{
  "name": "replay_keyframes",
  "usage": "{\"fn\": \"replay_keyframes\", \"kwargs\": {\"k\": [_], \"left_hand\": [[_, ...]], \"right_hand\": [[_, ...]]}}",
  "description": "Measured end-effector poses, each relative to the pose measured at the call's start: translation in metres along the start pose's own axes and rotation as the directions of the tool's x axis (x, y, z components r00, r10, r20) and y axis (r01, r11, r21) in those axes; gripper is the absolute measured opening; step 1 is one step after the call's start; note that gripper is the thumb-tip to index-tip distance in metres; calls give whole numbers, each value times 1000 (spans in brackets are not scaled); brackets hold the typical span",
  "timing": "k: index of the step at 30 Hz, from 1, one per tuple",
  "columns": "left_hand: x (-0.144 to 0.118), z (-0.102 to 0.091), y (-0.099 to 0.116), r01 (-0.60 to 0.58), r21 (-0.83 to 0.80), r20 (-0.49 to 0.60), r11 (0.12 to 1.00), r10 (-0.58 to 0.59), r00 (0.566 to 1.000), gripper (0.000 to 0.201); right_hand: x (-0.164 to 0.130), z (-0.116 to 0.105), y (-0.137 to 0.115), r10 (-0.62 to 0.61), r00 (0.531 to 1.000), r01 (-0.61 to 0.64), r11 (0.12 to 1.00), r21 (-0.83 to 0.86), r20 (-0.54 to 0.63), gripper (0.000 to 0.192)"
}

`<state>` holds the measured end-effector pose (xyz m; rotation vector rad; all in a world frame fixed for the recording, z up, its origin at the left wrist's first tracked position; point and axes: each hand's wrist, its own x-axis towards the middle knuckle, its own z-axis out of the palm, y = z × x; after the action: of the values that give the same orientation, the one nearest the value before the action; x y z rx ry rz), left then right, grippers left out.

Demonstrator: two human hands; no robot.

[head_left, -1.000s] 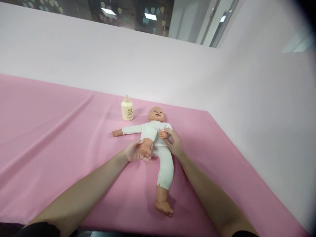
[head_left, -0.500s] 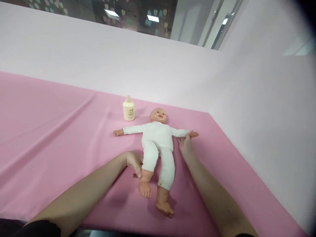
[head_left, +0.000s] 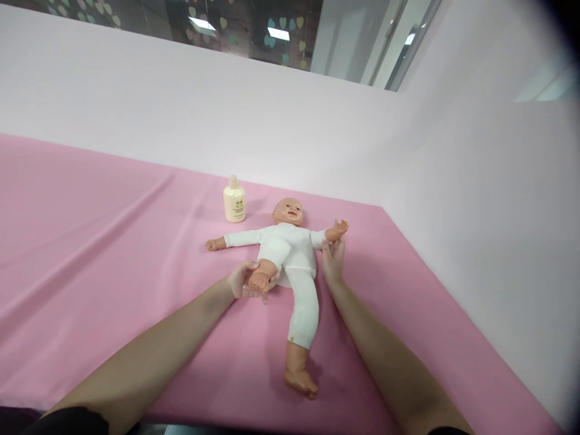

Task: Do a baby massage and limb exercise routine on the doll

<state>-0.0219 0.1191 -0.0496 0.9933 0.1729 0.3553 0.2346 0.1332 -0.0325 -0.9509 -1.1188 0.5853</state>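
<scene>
The left hand (head_left: 242, 281) is gripping the bent leg of the baby doll (head_left: 290, 257) near its foot, fingers wrapped around it. The right hand (head_left: 333, 263) is holding the doll's raised arm near the wrist, fingers closed narrowly. One doll is lying face up at frame centre on the pink sheet (head_left: 90, 241), its long axis running from lower frame to upper frame, head pointing up-frame. One cream lotion bottle (head_left: 234, 200) is standing upright just left of the head.
</scene>
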Motion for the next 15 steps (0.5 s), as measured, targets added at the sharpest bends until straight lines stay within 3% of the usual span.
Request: {"fn": "replay_keyframes", "kwargs": {"k": [3,7,10,15], "left_hand": [[2,5,5,-39,-180,-155,983,11,988,48],[5,13,8,-45,-279,-265,959,-31,964,47],[7,15,9,-50,-310,-265,949,-36,963,47],[6,14,7,-46,-292,-231,955,-24,973,46]], "right_hand": [[-7,3,-1,-129,970,161,976,-146,207,48],[-12,0,-4,-256,851,433,837,-334,459,34],[-12,-2,-7,-303,800,529,763,-372,517,33],[-10,-4,-1,-305,807,521,771,-366,506,34]]}}
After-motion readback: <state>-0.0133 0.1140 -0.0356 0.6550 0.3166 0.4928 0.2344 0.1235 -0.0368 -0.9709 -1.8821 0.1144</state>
